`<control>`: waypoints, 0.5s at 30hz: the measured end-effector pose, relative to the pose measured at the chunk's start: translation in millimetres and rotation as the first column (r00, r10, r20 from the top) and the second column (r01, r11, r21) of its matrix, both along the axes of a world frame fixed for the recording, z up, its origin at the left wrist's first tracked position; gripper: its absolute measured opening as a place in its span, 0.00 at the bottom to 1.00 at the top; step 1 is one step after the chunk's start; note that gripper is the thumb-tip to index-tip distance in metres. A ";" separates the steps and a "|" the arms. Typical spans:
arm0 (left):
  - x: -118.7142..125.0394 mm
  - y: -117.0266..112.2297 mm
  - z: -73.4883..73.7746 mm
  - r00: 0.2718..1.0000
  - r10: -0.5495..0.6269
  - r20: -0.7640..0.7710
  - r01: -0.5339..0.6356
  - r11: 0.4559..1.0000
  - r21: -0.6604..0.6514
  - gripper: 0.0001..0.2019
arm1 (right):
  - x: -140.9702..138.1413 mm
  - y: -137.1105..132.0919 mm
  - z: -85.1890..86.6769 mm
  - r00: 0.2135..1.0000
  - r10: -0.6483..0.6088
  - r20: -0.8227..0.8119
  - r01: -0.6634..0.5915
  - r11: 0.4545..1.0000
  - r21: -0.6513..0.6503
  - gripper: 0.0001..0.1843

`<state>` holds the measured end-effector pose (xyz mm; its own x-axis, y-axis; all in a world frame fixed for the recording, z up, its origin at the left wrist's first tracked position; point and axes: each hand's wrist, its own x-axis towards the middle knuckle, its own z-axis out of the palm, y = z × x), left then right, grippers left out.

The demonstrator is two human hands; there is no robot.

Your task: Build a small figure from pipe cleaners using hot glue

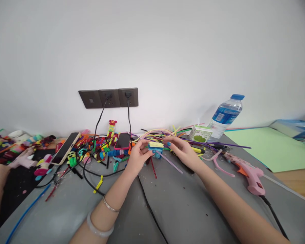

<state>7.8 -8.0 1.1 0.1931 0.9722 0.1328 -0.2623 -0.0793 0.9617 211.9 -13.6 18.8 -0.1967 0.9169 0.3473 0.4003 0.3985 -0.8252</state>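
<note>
From where I stand, the left hand (138,155) has its thumb and fingers closed on a small yellow-and-blue block (156,145), over the middle of the grey table (173,206). The right hand (184,152) is half open at the block's other side, fingers loosely bent; I can't tell whether it has hold of anything. A lilac pipe cleaner (170,163) slants out from beside the block. Well to the right lies a pink glue gun (255,178), and a water bottle (225,117) stands just beside a small carton (200,134)
</note>
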 end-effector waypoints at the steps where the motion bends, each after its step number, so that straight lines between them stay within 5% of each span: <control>1: 0.1 -0.4 0.5 1.000 -0.013 0.002 0.013 1.000 0.001 0.17 | -4.5 -2.4 0.7 0.996 0.057 -0.072 -0.061 0.997 -0.052 0.16; 6: -0.5 -1.2 1.0 0.999 -0.047 -0.008 0.047 0.998 0.049 0.16 | -18.5 -8.2 -0.5 0.928 0.185 -0.324 -0.235 0.965 -0.120 0.17; 15: -1.8 -0.9 2.1 0.997 -0.035 -0.063 0.043 0.992 0.122 0.18 | -14.2 -3.9 -0.9 0.913 0.139 -0.385 -0.207 0.968 -0.141 0.16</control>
